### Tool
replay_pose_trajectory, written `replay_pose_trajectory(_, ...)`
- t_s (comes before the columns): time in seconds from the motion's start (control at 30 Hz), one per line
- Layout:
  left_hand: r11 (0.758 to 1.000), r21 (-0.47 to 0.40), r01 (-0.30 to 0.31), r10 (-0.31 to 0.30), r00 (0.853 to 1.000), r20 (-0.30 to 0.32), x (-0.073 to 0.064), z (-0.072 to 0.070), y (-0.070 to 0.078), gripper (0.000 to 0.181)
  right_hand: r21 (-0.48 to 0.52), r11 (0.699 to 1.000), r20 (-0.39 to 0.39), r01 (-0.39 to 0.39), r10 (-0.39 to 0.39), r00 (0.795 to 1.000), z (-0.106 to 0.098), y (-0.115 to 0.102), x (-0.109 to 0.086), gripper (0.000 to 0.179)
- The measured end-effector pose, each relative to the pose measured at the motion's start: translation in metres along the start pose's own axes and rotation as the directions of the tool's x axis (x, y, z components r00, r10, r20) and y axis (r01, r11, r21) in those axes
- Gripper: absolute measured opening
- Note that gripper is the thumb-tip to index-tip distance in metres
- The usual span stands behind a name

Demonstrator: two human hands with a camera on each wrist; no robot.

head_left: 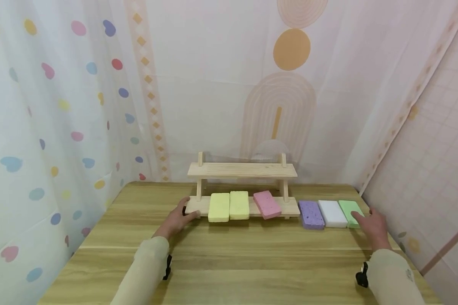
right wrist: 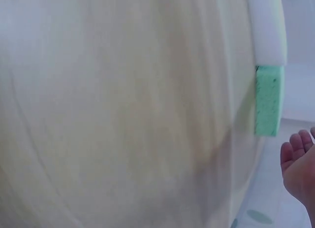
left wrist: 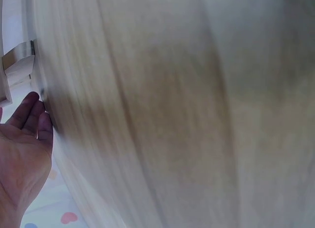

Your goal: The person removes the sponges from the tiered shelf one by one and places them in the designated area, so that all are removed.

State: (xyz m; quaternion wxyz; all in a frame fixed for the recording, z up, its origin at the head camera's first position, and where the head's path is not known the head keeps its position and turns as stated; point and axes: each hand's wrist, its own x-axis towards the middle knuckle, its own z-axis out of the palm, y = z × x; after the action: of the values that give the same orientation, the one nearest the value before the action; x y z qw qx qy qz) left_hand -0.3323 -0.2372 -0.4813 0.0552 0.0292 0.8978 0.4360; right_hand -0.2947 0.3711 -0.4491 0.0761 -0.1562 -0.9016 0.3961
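Note:
In the head view, my left hand [head_left: 178,218] is at the left end of the wooden two-tier stand [head_left: 242,169], thumb towards the front of the lower board and fingers towards the back. The left wrist view shows that hand [left wrist: 24,149] with its fingers extended beside the tabletop; firm contact cannot be told. My right hand [head_left: 373,226] is beside a green sponge [head_left: 349,209], its thumb over the sponge's right part. In the right wrist view, loosely bent fingers stand apart from the green sponge [right wrist: 268,101]. Both hands appear to grip nothing.
On the lower board lie two yellow sponges [head_left: 219,207] side by side and a tilted pink sponge [head_left: 267,204]. A purple sponge [head_left: 311,215] and a white sponge [head_left: 332,214] line up left of the green one. Patterned curtains [head_left: 213,106] surround the wooden table [head_left: 252,262].

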Motion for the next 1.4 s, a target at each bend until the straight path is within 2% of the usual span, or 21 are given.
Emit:
replay_pose_trajectory(0.2,1.0,-0.003,-0.001,0.001,1.0,0.001,0.001,0.0,0.0,0.091,0.075,0.992,-0.152,0.102,-0.089,0.984,0.016,-0.025,-0.001,0.071)
replay_pose_trajectory(0.33,1.0,-0.004,-0.003,0.003,1.0,0.001,0.0,0.002,0.0,0.092,0.122,0.978,-0.183,0.171,-0.148,0.972,0.036,-0.048,-0.006,0.067)
replay_pose_trajectory(0.57,1.0,0.01,-0.009,0.009,1.0,0.001,-0.003,0.005,-0.001,0.09,0.185,0.95,-0.148,0.253,-0.227,0.963,0.075,-0.087,-0.022,0.064)
replay_pose_trajectory(0.87,1.0,0.005,-0.012,0.012,1.0,0.004,-0.001,0.004,-0.004,0.091,0.226,0.939,-0.095,0.258,-0.242,0.966,0.108,-0.124,-0.033,0.068)
replay_pose_trajectory(1.07,1.0,0.012,-0.008,0.008,1.0,0.009,0.0,0.003,-0.004,0.092,0.23,0.939,-0.056,0.254,-0.248,0.967,0.127,-0.136,-0.045,0.07)
replay_pose_trajectory(1.23,1.0,0.003,-0.015,0.015,1.0,0.013,-0.001,0.004,-0.002,0.093,0.232,0.936,-0.069,0.266,-0.257,0.964,0.144,-0.141,-0.052,0.072)
replay_pose_trajectory(1.4,1.0,0.005,-0.012,0.012,1.0,0.008,-0.003,0.003,-0.001,0.092,0.212,0.945,-0.035,0.249,-0.247,0.968,0.159,-0.144,-0.061,0.077)
